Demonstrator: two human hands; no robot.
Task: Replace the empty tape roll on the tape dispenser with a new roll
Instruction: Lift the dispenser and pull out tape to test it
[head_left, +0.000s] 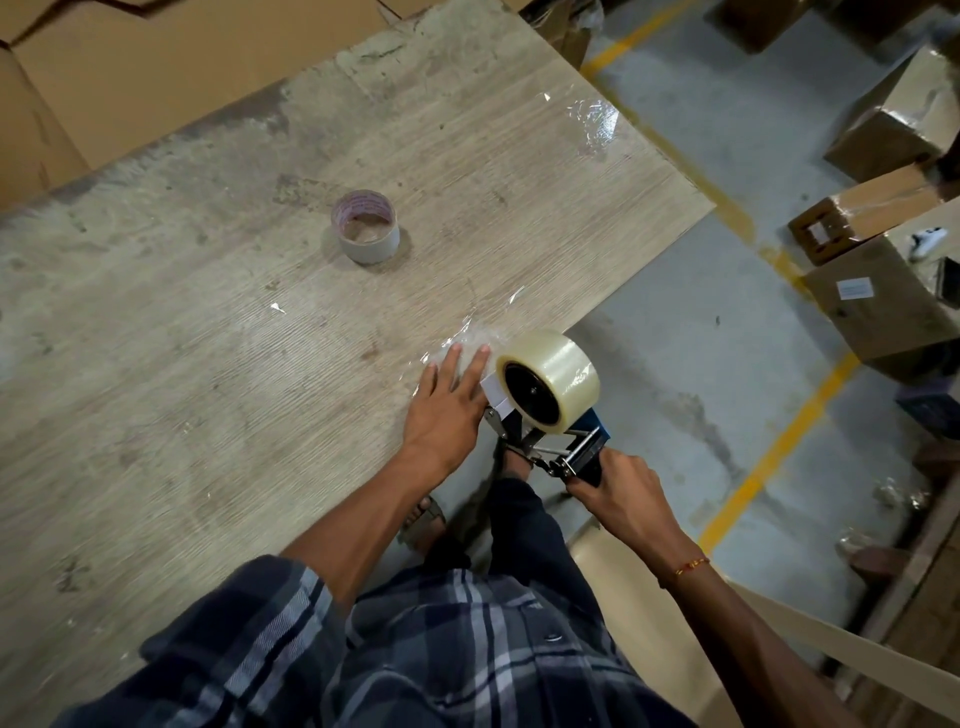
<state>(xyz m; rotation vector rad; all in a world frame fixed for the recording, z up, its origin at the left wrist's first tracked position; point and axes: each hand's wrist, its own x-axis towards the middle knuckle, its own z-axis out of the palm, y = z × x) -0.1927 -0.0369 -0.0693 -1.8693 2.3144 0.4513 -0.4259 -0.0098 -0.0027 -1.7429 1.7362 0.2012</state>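
Cardboard sheets (156, 62) are noted along the far left edge of the worn wooden surface (208, 364). The empty tape core (366, 227) is seen standing on end near the middle of the surface, well apart from the work; printing runs round its inner wall, but it is too small to be read. Further right, the left hand (447, 400) is laid flat with fingers spread, pressing a crinkled stretch of clear tape (467, 340) onto the surface near the front edge; nothing is gripped by it. Just beside it, the new roll (550, 379) of clear tape is seen mounted on the black hub of the tape dispenser (545, 436), which overhangs the edge. The right hand (618, 493) is closed round the blue handle. The roll is judged to be already seated, with threading and a test pull in hand. For a clean result, the free end should be kept flat under the left palm while the dispenser is drawn back steadily, so that the tape is fed past the roller and blade without creasing. No brand is legible on roll or dispenser. At far right, cartons (883, 296) on the floor carry white labels, unreadable.
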